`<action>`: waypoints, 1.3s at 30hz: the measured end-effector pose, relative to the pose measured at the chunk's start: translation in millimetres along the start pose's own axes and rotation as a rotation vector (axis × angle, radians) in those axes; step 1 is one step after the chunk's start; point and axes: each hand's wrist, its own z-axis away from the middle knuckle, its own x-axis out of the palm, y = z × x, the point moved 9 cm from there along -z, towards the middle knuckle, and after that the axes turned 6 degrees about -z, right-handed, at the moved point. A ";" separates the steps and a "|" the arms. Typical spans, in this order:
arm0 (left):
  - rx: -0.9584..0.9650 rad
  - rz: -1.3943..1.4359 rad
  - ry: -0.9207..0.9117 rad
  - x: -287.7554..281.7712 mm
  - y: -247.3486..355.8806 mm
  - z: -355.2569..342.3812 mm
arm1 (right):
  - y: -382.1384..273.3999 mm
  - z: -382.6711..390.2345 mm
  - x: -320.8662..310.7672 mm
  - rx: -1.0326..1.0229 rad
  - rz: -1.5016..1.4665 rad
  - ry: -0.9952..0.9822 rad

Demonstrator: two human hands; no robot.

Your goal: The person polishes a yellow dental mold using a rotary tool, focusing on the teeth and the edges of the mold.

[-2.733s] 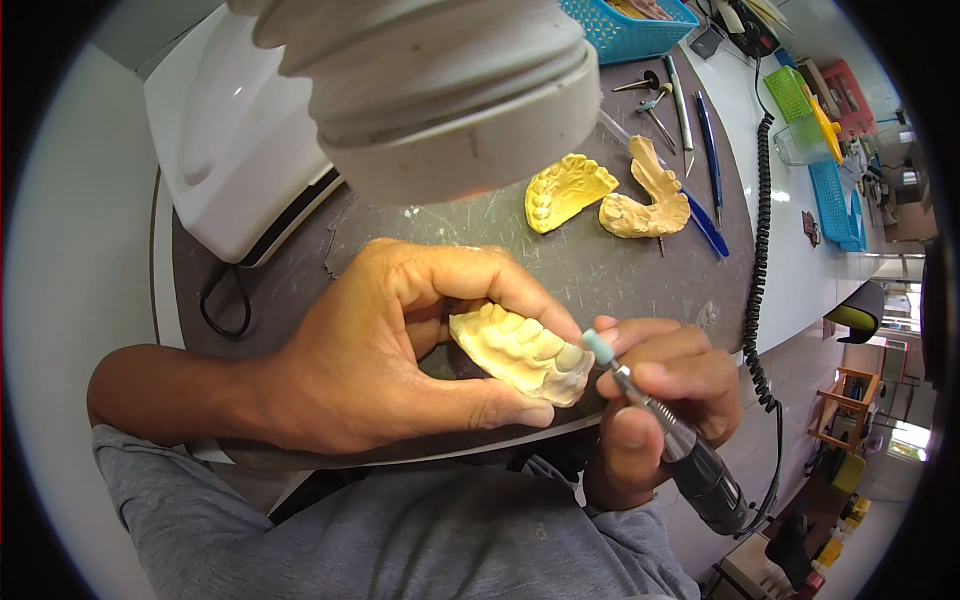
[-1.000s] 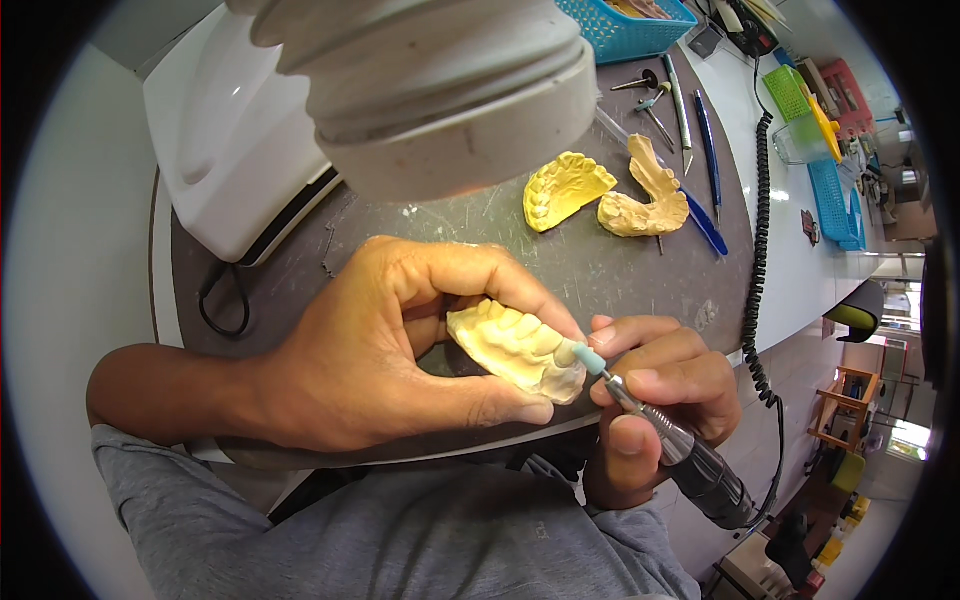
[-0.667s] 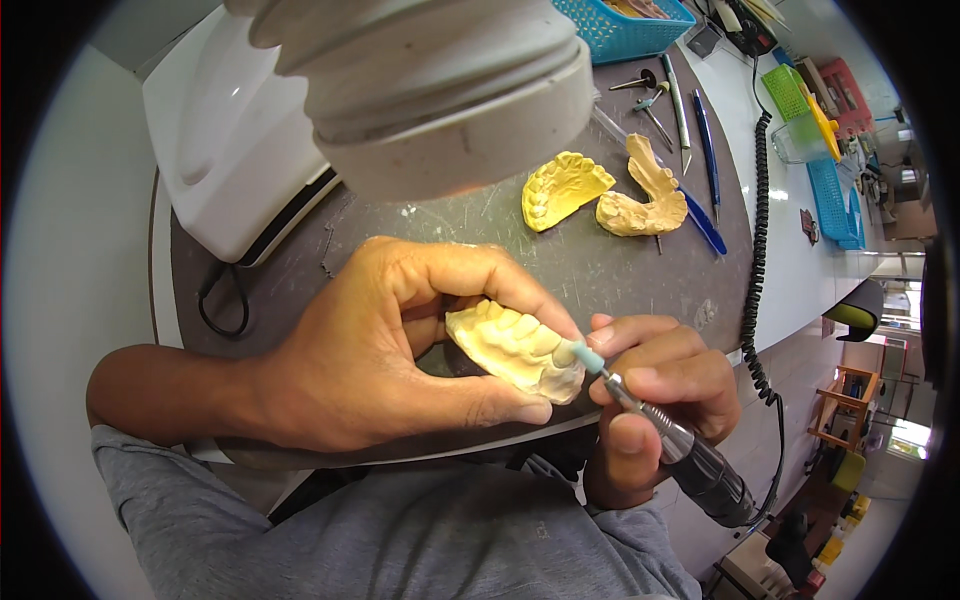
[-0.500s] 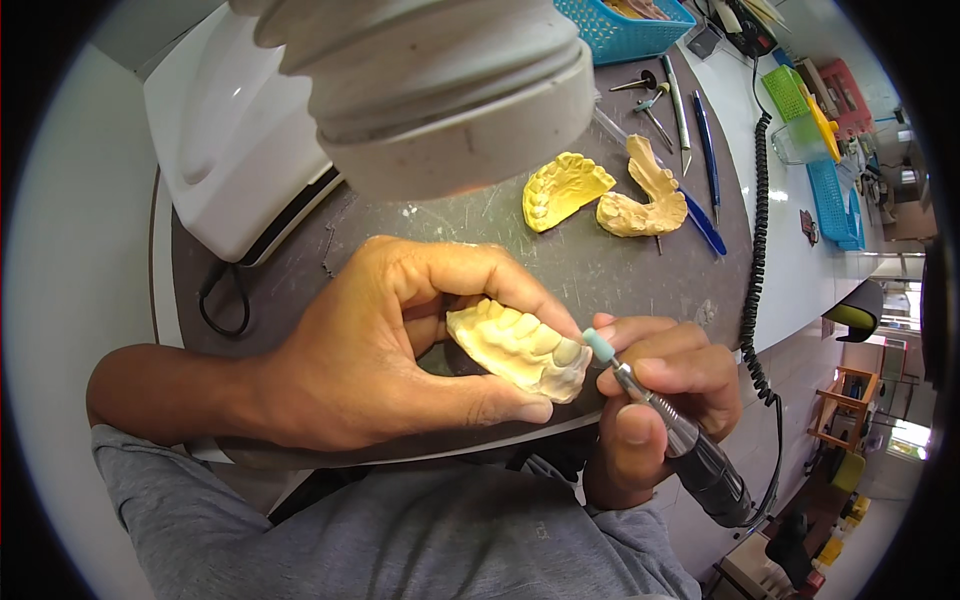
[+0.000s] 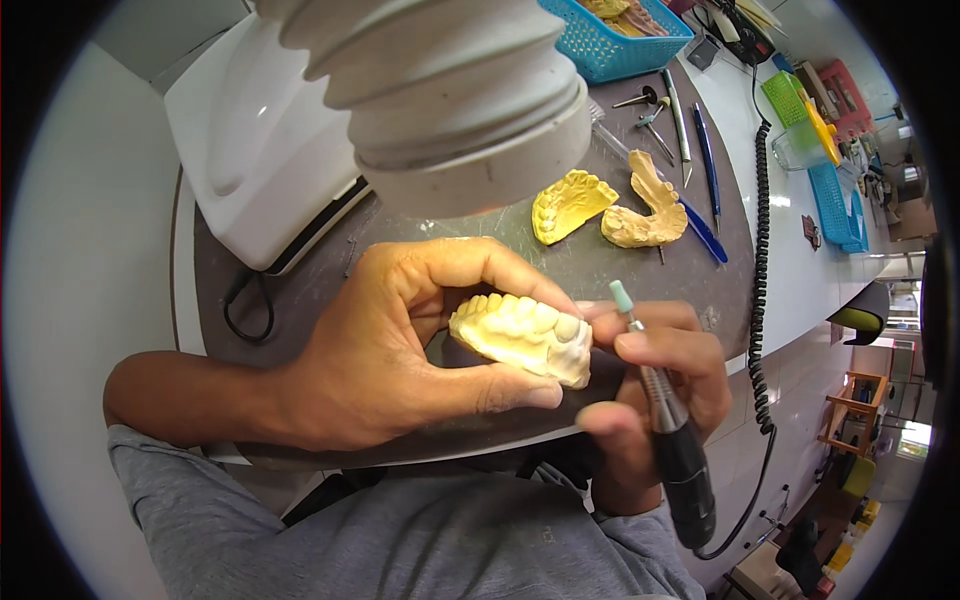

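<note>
My left hand [image 5: 390,350] is closed round a pale yellow dental cast [image 5: 520,335], thumb along its near side and forefinger over the far side. One tooth near the cast's right end looks greyer than the others. In my right hand [image 5: 665,370] is a black and silver rotary handpiece [image 5: 675,450], held like a pen. Its pale green grinding tip [image 5: 621,296] points up and stands apart from the cast. A fingertip of the right hand reaches the cast's right end. Beyond the hands lie a yellow cast [image 5: 572,206] and a beige horseshoe-shaped cast [image 5: 645,210].
A ribbed white suction hose [image 5: 460,110] hangs over the bench, with a white machine [image 5: 265,140] to its left. Blue pens, a knife [image 5: 677,125] and small burs lie at the far right, near a blue basket [image 5: 620,50]. A coiled black cord [image 5: 762,270] runs down the right side.
The handpiece has swung more upright, and its green tip has come away from the cast, up and to the right. My left hand has tilted the cast slightly.
</note>
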 end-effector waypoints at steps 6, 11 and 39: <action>-0.173 0.080 0.013 0.4 -7.2 2.0 | 9.3 0.7 1.0 0.195 0.147 0.023; -0.199 0.222 0.105 -5.4 -9.1 2.2 | 15.3 -1.7 -0.5 0.232 0.128 0.054; -0.271 0.274 0.068 -2.7 -14.3 2.8 | 17.9 -2.0 -3.3 0.268 0.129 0.014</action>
